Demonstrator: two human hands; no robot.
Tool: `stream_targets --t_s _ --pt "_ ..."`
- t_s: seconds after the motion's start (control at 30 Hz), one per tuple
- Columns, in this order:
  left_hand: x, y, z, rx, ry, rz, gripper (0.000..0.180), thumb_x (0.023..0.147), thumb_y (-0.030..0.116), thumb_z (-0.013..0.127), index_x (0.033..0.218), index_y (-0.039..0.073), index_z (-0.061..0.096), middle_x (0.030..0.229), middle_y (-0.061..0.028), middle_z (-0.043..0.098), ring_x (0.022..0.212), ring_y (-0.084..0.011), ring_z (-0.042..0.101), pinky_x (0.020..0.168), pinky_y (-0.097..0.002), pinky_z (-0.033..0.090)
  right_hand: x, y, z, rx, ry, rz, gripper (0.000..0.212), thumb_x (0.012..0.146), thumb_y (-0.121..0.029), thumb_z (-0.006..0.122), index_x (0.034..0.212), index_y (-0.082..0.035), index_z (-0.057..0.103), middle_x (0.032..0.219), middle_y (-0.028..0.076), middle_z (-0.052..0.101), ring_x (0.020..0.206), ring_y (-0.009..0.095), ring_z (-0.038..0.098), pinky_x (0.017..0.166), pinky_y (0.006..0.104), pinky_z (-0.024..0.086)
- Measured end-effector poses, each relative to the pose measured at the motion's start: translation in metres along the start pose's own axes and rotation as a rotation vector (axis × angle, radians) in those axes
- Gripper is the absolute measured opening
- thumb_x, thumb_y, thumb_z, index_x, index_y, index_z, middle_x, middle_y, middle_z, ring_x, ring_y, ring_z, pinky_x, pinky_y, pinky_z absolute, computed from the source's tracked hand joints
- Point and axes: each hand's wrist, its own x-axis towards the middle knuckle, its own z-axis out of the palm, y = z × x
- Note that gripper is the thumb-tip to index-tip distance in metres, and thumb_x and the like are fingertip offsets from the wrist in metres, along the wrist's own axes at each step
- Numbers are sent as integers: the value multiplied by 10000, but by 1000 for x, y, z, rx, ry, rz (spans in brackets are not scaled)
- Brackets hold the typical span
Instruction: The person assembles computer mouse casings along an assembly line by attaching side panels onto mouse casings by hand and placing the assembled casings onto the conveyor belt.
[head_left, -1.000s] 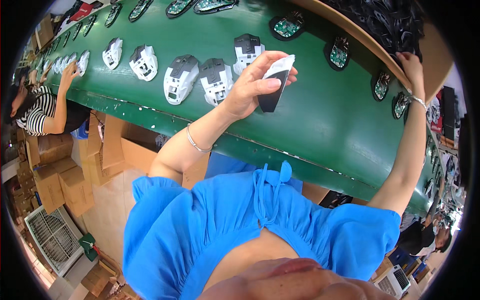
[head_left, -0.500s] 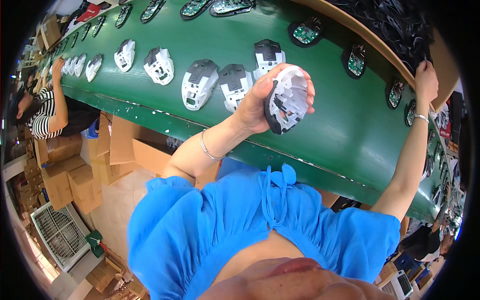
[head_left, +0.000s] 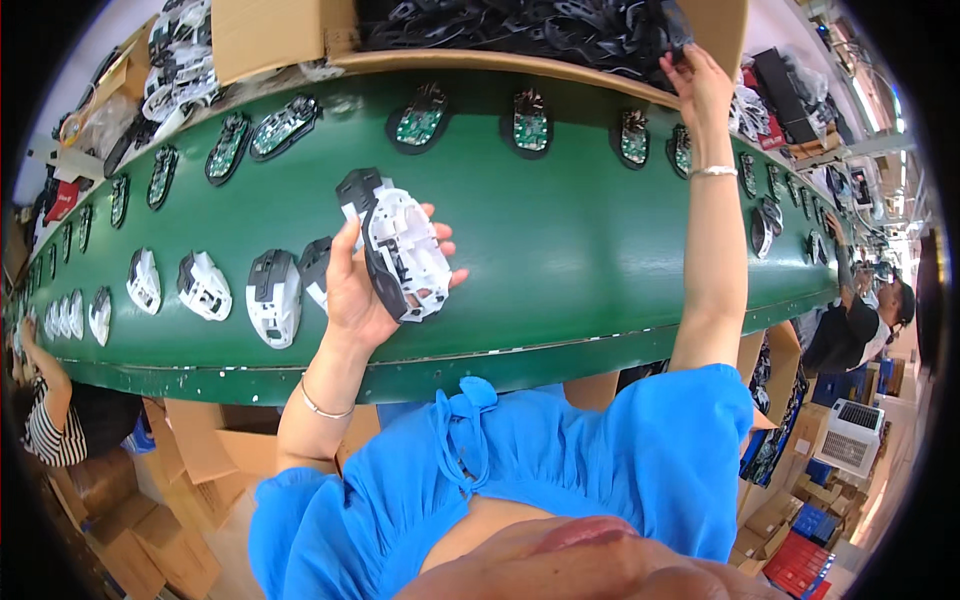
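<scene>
My left hand (head_left: 362, 300) is closed around a white computer mouse shell (head_left: 408, 250) with a black side. It is held tilted above the green bench, with its hollow inner side showing. Up at the far right, the fingertips of my right hand (head_left: 704, 88) pinch a dark plastic part (head_left: 678, 25) at the edge of a cardboard box (head_left: 560, 76). That box holds a heap of black plastic parts (head_left: 520, 28). Close behind the held shell lies a grey-and-white shell (head_left: 358, 185), and another (head_left: 315, 268) is partly hidden by my left hand.
Grey-and-white shells (head_left: 273, 305) stretch leftward along the near side of the green bench (head_left: 560, 250). Black mouse bases with green circuit boards (head_left: 420, 122) line its far side. One co-worker in striped sleeves (head_left: 58, 430) is at the left, another person (head_left: 850, 325) at the far right.
My view has swung to the right, bringing the box to the top. My left hand still holds the shell, now turned more lengthwise. A dark part now shows at my right fingertips.
</scene>
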Motion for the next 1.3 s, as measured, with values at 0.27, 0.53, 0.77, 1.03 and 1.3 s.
stream_targets --t_s 0.27,0.53,0.77,1.03,1.3 --pt "8 0 -4 103 18 -40 708 900 449 435 1359 -72 293 1249 -260 487 1045 -330 571 946 -459 462 -40 -1 -11 -137 -16 -107 258 871 -51 588 1091 81 565 930 143 632 793 218 642 742 341 571" --pt "7 -5 -14 144 51 -63 690 883 438 448 1339 -66 332 1205 -254 521 999 -328 585 906 -437 480 11 9 15 -447 -257 125 356 888 -171 594 1138 80 563 1057 160 625 859 221 652 715 293 564" --pt "3 4 -10 43 43 -11 620 903 420 411 1315 -42 385 1165 -242 558 987 -331 611 902 -448 489 28 -22 4 -959 28 -251 208 852 -185 618 972 -32 692 773 83 700 647 125 674 578 238 528" --pt "6 4 -15 135 81 -13 616 892 413 439 1305 -42 394 1143 -220 574 964 -297 623 863 -441 511 82 8 -6 -1297 -38 -131 203 791 -223 625 883 -60 706 708 124 684 653 227 686 654 335 552" --pt "4 5 -12 177 87 11 656 884 423 459 1330 -46 352 1147 -209 554 955 -288 601 841 -419 515 94 -22 -12 -1497 7 -430 200 754 -118 565 881 -28 692 751 218 663 768 344 671 699 457 535"
